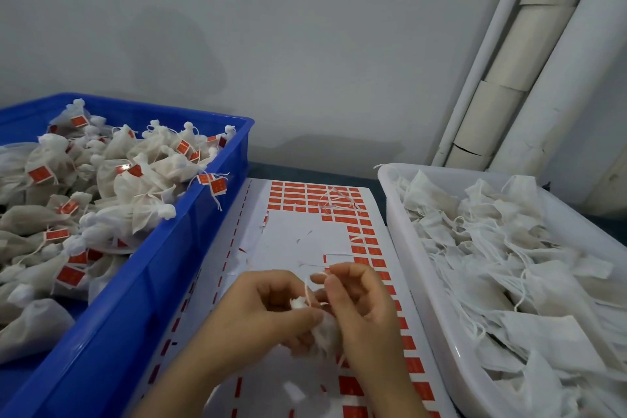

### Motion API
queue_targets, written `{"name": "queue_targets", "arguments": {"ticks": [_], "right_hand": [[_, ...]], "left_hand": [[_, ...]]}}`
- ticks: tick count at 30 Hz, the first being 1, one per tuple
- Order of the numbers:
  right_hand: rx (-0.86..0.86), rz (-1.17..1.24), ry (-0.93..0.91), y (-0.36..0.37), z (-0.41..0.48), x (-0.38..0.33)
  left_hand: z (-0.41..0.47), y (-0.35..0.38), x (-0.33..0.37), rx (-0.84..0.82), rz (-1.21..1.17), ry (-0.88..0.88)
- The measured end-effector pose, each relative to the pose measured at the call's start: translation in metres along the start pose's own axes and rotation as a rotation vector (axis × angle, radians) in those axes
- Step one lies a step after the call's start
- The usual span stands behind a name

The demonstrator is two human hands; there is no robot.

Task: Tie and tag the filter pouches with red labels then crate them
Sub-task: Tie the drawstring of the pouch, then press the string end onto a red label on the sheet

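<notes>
So the small white mesh filter pouch (326, 332) is held low in the middle of the view, just above the white backing sheet (298, 237) that's laid flat on the dark desk (305, 171). Its gathered neck is pinched in the grip of the left hand (268, 312), fingers curled around the bunched fabric. The thin white drawstring (307, 290) is pinched between thumb and fingertips of the right hand (363, 312) and drawn up into a loop, so this looks like mid-tie, with the knot not yet cinched. No tag can be seen on this pouch, though part of it is hidden by the fingers. A good chunk of the small red rectangular labels (368, 241) has already been peeled off the sheet; rows are left along the far end and down the right edge. To the left, the big blue plastic crate (190, 241) is heaped with tied, red-tagged pouches (129, 180), so plenty of the job is judged done. To the right, the white plastic tray (407, 248) is piled with flat, untied pouches (509, 265) with loose strings everywhere, so a lot is left too. For the pouch in hand, the knot, the label and the drop into the crate are all judged to be pending.
</notes>
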State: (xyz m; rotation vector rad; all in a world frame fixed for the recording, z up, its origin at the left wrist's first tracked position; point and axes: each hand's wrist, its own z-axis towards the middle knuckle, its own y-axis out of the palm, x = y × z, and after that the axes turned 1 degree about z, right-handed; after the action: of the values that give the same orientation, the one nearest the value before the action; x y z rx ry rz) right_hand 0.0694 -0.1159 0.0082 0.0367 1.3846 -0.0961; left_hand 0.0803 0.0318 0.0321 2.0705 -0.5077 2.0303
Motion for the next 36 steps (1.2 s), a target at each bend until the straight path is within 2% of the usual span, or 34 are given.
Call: {"name": "queue_targets", "arguments": {"ticks": [2,5,11,17,25,30,34,36], "right_hand": [[-0.138,0.018,0.051,0.000,-0.001,-0.001],[-0.257,-0.059,0.017,0.002,-0.005,-0.001],[-0.279,-0.273,-0.060,-0.004,-0.003,0.001],[-0.333,-0.338,-0.105,-0.007,-0.003,0.002],[-0.384,-0.379,-0.138,-0.003,-0.005,0.006],[-0.480,-0.428,-0.071,-0.005,-0.001,0.016],[-0.530,-0.348,0.034,-0.011,0.001,0.018],[-0.482,-0.215,0.032,-0.012,0.001,0.016]], "left_hand": [[0.001,-0.001,-0.001,0.069,-0.046,-0.019],[0.001,-0.004,-0.001,0.115,-0.081,-0.050],[-0.002,-0.015,-0.001,0.004,0.150,-0.153],[-0.003,-0.017,-0.007,-0.005,0.249,-0.106],[-0.003,-0.016,-0.011,-0.018,0.222,-0.067],[-0.004,-0.019,-0.009,-0.012,0.131,-0.041],[-0.010,-0.034,-0.002,0.051,-0.284,0.088],[-0.010,-0.035,-0.001,0.019,-0.315,0.095]]}}
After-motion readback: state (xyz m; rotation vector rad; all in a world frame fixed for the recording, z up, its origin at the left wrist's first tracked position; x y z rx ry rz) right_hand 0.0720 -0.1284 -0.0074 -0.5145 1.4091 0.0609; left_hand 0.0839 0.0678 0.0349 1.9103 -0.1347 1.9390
